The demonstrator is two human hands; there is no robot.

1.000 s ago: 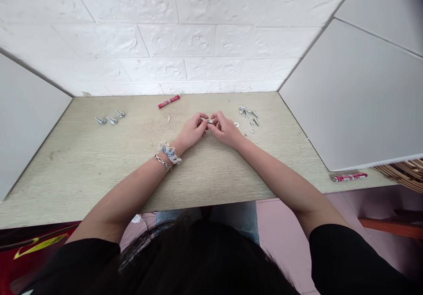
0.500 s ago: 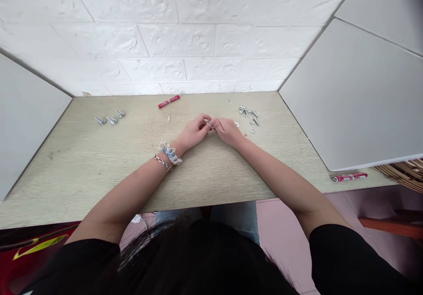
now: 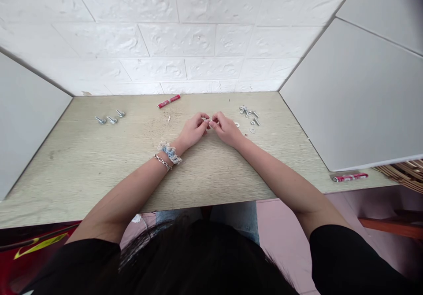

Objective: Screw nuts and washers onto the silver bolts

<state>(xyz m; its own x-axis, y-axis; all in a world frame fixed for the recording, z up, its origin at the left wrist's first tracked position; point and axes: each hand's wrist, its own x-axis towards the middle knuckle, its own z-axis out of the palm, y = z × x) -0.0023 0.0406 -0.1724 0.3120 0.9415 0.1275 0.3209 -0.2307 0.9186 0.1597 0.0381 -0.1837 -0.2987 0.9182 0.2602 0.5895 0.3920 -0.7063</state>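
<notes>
My left hand [image 3: 192, 130] and my right hand [image 3: 225, 129] meet fingertip to fingertip over the middle of the pale wooden table [image 3: 99, 167]. Both pinch a small silver bolt [image 3: 207, 120] between them; the fingers hide most of it. A scrunchie and a chain bracelet [image 3: 166, 155] sit on my left wrist. Just right of my right hand lies a loose pile of bolts, nuts and washers [image 3: 249, 113]. Three assembled bolts [image 3: 109, 117] lie in a row at the far left of the table.
A red tube [image 3: 168, 101] lies near the back wall. Another red tube [image 3: 349, 177] rests at the table's right front corner under a white panel [image 3: 357, 92]. A white panel [image 3: 23, 114] also stands at the left. A wicker basket [image 3: 405, 174] shows at the right edge.
My fingers have shifted slightly around the bolt, turning it between the two hands. Both hands stay in the same place over the table.
</notes>
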